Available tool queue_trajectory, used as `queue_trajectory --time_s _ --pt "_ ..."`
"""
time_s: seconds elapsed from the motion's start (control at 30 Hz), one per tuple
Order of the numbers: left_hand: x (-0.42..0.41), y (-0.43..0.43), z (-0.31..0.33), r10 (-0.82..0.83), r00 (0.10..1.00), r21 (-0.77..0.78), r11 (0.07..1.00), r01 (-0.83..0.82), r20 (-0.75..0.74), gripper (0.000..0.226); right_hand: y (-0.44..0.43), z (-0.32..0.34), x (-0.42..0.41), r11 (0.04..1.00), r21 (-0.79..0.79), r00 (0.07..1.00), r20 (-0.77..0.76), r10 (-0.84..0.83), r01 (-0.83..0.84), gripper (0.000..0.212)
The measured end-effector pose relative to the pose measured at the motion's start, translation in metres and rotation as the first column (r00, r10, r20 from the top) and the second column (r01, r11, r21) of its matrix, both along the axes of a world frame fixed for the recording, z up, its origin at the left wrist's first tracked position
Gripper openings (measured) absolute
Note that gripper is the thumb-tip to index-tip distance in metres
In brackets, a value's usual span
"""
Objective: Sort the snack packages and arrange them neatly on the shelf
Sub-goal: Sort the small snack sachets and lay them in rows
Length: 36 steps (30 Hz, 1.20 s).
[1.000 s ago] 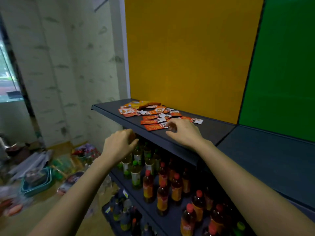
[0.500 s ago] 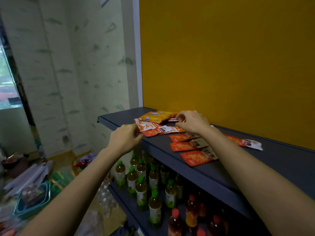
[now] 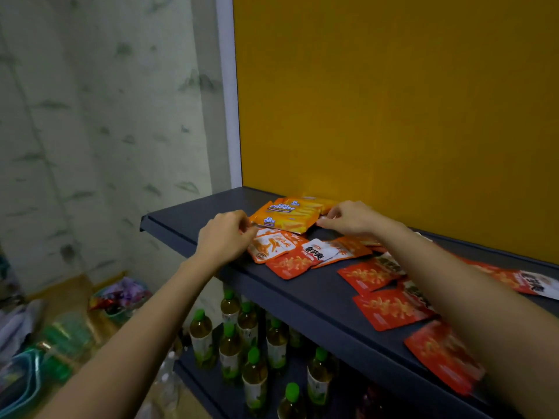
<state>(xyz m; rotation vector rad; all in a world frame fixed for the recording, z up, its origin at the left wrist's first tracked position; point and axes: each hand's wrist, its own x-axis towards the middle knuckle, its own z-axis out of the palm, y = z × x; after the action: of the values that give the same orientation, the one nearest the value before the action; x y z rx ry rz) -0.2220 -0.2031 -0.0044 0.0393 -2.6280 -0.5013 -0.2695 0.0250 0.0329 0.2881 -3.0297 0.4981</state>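
Snack packages (image 3: pixel 290 264) lie flat on the dark matte shelf (image 3: pixel 302 297): glossy red sachets (image 3: pixel 390 309) scattered along it, rectangular yellow cheese packs (image 3: pixel 287 214) stacked at the back. The left hand (image 3: pixel 225 237) pinches the stack's near corner, the right hand (image 3: pixel 351 219) its right edge

A second ago my left hand (image 3: pixel 225 237) hung under the shelf (image 3: pixel 193 219) edge, well short of the cheese packets (image 3: pixel 287 214); it now pinches their near-left corner. My right hand (image 3: pixel 351 217) has left the red packets (image 3: pixel 390 308) to the right of that pile and curls on its right end. The view has closed in on the pile.
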Motion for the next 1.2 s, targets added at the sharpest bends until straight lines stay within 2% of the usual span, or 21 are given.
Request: queue_trajectory --time_s 0.13,0.2,0.3,0.4,0.5,0.63,0.7,0.8,0.87,0.93,1.03,1.2 --pt "-0.05 -0.021 -0.002 -0.072 0.997 0.043 0.996 0.072 0.003 0.025 -0.025 -0.005 -0.024 0.994 -0.034 0.987 0.128 -0.098 0.103 0.055" --pt "-0.074 -0.031 -0.002 -0.118 0.993 0.055 0.991 0.118 -0.002 0.025 -0.034 -0.007 -0.034 0.982 -0.099 0.967 0.215 -0.135 0.159 0.069" --pt "-0.109 -0.043 0.0 -0.187 0.982 0.055 0.981 0.186 0.023 0.024 -0.048 -0.007 -0.043 0.941 -0.198 0.928 0.312 -0.203 0.273 0.084" --pt "-0.141 -0.052 0.002 -0.261 0.965 0.055 0.964 0.259 0.02 0.025 -0.057 -0.008 -0.052 0.878 -0.292 0.893 0.365 -0.263 0.378 0.088" --pt "-0.169 -0.054 0.004 -0.343 0.939 0.091 0.936 0.34 0.022 0.023 -0.062 -0.011 -0.058 0.861 -0.283 0.886 0.331 -0.325 0.422 0.077" --pt "-0.195 -0.046 0.001 -0.444 0.896 0.167 0.885 0.435 0.019 0.018 -0.066 -0.015 -0.06 0.813 -0.327 0.867 0.31 -0.39 0.483 0.081" --pt "-0.204 -0.041 -0.001 -0.47 0.882 0.188 0.869 0.458 0.027 0.019 -0.068 -0.016 -0.058 0.78 -0.375 0.859 0.322 -0.398 0.501 0.08" --pt "-0.216 -0.032 0.0 -0.497 0.866 0.24 0.849 0.471 0.059 0.021 -0.07 -0.015 -0.054 0.748 -0.413 0.85 0.334 -0.407 0.52 0.06" --pt "-0.224 -0.027 0.001 -0.512 0.857 0.277 0.834 0.478 0.063 0.023 -0.072 -0.016 -0.054 0.717 -0.434 0.836 0.347 -0.426 0.545 0.063" --pt "-0.23 -0.022 0.003 -0.527 0.847 0.316 0.816 0.485 0.062 0.024 -0.071 -0.016 -0.055 0.64 -0.505 0.814 0.384 -0.435 0.58 0.069" --pt "-0.238 -0.014 0.003 -0.547 0.834 0.339 0.8 0.496 0.072 0.027 -0.065 -0.007 -0.047 0.505 -0.631 0.807 0.427 -0.407 0.588 0.028" --pt "-0.248 -0.001 0.002 -0.588 0.797 0.31 0.79 0.53 0.136 0.034 -0.036 0.013 -0.013 0.359 -0.748 0.815 0.412 -0.407 0.558 0.02"
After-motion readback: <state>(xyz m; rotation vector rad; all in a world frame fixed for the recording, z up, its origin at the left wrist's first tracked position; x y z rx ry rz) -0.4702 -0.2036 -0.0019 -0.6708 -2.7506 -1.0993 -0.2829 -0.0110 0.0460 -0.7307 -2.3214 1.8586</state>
